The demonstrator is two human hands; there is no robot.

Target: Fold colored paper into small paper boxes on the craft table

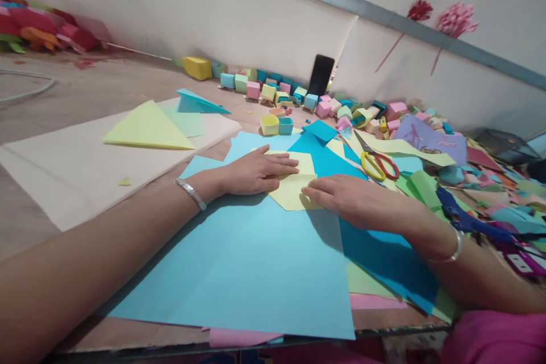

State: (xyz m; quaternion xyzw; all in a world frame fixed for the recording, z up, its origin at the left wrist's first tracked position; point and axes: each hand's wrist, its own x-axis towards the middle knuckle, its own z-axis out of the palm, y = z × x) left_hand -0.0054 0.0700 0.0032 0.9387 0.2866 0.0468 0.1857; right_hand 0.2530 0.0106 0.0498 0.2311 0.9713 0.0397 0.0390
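A pale yellow sheet of paper (pixel 294 196) with a crease and cut-off corners lies on a large light blue sheet (pixel 239 261). My left hand (pixel 260 172) rests flat on its left part, fingers stretched out and a little apart. At the right edge, my right hand (pixel 341 196) has its fingers pressed together on the yellow paper near the crease; its thumb is hidden. Beneath and to the right is a darker blue sheet (pixel 384 259). Scissors (pixel 377 164) with yellow and red handles lie beyond my right hand.
A folded yellow triangle (pixel 149 128) lies on a white sheet (pixel 77 176) at the left. Small paper boxes (pixel 269 125) and a propped phone (pixel 321 75) stand toward the wall. A blue glue gun (pixel 473 219) and paper scraps crowd the right.
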